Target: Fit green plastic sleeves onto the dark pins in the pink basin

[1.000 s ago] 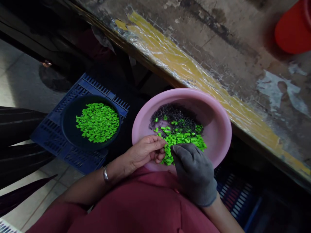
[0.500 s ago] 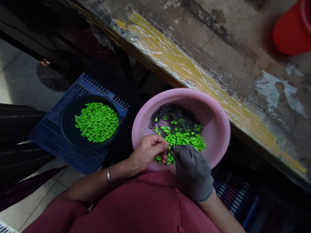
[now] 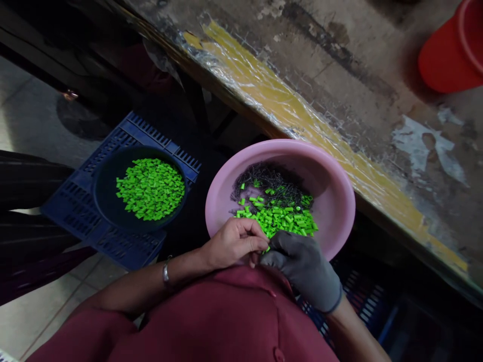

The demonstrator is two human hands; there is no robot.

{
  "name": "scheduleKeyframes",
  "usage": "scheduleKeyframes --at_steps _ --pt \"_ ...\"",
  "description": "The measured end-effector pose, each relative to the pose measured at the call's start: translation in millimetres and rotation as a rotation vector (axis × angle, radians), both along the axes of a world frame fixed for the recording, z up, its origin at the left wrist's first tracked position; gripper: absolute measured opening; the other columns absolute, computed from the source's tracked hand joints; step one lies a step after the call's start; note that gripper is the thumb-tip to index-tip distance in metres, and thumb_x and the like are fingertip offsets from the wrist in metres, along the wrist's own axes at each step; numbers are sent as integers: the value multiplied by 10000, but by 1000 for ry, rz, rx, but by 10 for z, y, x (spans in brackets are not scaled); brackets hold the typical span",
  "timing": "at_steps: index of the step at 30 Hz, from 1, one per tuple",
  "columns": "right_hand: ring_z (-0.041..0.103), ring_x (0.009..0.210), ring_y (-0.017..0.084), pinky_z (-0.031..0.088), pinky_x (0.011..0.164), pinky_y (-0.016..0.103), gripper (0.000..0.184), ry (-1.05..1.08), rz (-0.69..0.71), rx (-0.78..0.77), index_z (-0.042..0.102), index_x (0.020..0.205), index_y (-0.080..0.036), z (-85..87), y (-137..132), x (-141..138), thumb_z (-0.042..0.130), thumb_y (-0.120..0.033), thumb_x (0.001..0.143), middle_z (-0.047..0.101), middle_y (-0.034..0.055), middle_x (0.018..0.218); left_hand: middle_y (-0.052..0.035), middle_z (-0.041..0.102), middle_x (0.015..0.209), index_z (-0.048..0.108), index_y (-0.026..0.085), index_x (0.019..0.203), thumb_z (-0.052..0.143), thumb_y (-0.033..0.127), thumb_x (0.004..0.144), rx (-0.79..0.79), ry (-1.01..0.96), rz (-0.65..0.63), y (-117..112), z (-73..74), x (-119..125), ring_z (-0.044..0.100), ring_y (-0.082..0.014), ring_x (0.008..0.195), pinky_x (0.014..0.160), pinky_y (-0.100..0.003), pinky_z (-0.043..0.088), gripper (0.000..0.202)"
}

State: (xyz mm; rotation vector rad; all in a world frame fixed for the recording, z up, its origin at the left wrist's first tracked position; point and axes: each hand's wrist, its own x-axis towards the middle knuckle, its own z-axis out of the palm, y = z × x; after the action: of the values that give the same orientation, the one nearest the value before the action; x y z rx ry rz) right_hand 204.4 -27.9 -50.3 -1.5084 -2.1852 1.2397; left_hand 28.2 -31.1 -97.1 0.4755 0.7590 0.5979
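Your hands have drawn down toward your shirt [image 3: 207,322] in the last half second, and the glove has turned. Your bare left hand [image 3: 232,244] pinches what looks to be a green piece [image 3: 267,249] between thumb and forefinger; your gloved right hand [image 3: 307,266] meets it fingertip to fingertip, its own grip too hidden to tell. The handling now sits right at the near rim of the pink basin [image 3: 344,201], and probably leaves more of the loose green pile [image 3: 285,221] bare to view. Thin dark pieces [image 3: 273,176] lie beyond, toward the basin's far rim. Off left, a dark bowl [image 3: 100,193] of green pieces stands on a blue crate [image 3: 68,201], inside its edges. Past the desk's yellow-covered edge [image 3: 264,90], a red bucket [image 3: 449,55] stands farthest right.
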Motion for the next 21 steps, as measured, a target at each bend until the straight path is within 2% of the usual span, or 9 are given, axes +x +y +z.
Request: scheduleKeyframes --at_steps 4,8,12,14,17,21 --pt "584 640 127 412 570 250 222 -104 -45 140 662 809 -177 87 -27 -35 569 -356 900 655 5 708 16 578 537 550 139 730 696 350 753 -99 -32 72 -20 -29 -13 537 -94 429 429 -208 454 258" --pt "617 723 151 458 644 266 202 -181 79 309 673 911 -166 92 -46 -65 495 -258 941 696 38 806 27 561 552 521 146 736 696 354 769 -221 -87 126 -53 -69 -17 520 -84 442 424 -198 445 274" --pt "617 780 171 475 689 284 237 -255 163 466 667 974 -153 38 -30 -54 432 -152 939 704 73 872 31 533 563 503 146 706 679 327 791 -253 -131 129 -51 -84 -33 507 -79 449 418 -194 429 267" --pt "603 790 181 470 696 289 237 -289 211 514 663 977 -157 19 -17 -57 438 -114 915 698 75 874 27 536 563 503 147 707 667 325 803 -274 -142 114 -49 -91 -39 501 -79 444 412 -192 424 261" --pt "565 734 194 438 659 296 203 -386 243 566 656 888 -168 -10 -23 -94 462 -109 887 676 70 804 21 554 565 507 149 716 670 321 799 -285 -149 114 -59 -99 -31 514 -87 455 416 -196 434 250" --pt "523 661 183 384 605 289 206 -403 168 537 615 786 -176 -40 -89 -151 450 -165 909 622 52 702 12 597 568 537 153 783 647 312 814 -145 -82 139 -85 -64 -6 549 -101 466 469 -220 464 196"
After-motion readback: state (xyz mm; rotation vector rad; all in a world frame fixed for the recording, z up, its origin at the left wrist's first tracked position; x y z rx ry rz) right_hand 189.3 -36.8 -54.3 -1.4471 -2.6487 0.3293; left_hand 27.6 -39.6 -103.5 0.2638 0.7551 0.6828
